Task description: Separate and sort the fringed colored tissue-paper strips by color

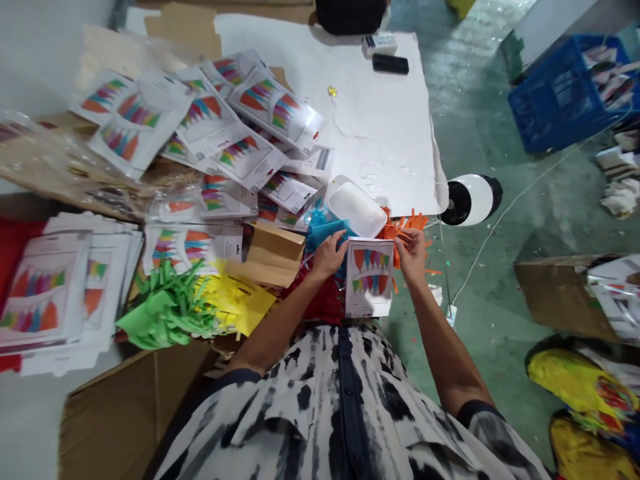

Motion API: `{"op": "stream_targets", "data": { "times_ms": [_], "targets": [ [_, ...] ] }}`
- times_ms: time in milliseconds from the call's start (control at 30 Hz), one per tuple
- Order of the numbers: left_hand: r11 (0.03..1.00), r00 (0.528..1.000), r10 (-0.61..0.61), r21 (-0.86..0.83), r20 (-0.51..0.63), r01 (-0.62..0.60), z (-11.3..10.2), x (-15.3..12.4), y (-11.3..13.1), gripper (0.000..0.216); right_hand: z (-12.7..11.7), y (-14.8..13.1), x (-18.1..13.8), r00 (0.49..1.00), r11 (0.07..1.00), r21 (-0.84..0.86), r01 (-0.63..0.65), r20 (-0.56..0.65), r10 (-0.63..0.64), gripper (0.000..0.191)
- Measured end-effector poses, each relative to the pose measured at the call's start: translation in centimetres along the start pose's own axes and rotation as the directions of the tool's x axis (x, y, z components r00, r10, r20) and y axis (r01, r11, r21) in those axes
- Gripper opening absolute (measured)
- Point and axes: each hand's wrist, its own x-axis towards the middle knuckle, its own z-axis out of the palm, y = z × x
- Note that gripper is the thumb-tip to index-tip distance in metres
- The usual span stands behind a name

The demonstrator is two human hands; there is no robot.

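Blue fringed tissue paper (pixel 325 230) lies at the fingers of my left hand (pixel 329 257), which are closed in a pinch on its edge. My right hand (pixel 411 255) pinches orange fringed tissue paper (pixel 419 221) by the table corner. Between my hands, close to my body, a white card printed with colourful tassel garlands (pixel 370 280) rests upright or tilted; what supports it is hidden. Just beyond it sits a shallow white tray (pixel 357 208). Red paper (pixel 323 300) shows beneath my left forearm.
Packaged garland cards (pixel 250 157) are heaped on the white tabletop (pixel 385 127). Left of me are stacked cards (pixel 45 287), green (pixel 165 310) and yellow (pixel 250 303) fringed paper, and a brown paper piece (pixel 275 253). A blue crate (pixel 550 100) and a carton (pixel 565 293) stand right.
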Motion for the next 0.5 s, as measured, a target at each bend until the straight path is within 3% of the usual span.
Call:
{"op": "stream_targets", "data": {
  "times_ms": [233, 500],
  "targets": [
    [0.986, 0.991, -0.132, -0.099, 0.011, 0.133, 2.8, 2.6, -2.4, 0.019, 2.2, 1.4, 0.6, 0.992, 0.994, -0.035, -0.105, 0.068, 0.107, 0.033],
    [0.928, 0.97, -0.227, -0.281, 0.09, 0.244, 3.7, 2.3, -2.6, 0.031, 2.5, 1.4, -0.2, 0.981, 0.982, 0.033, -0.183, 0.07, 0.181, 0.034]
  ]
}}
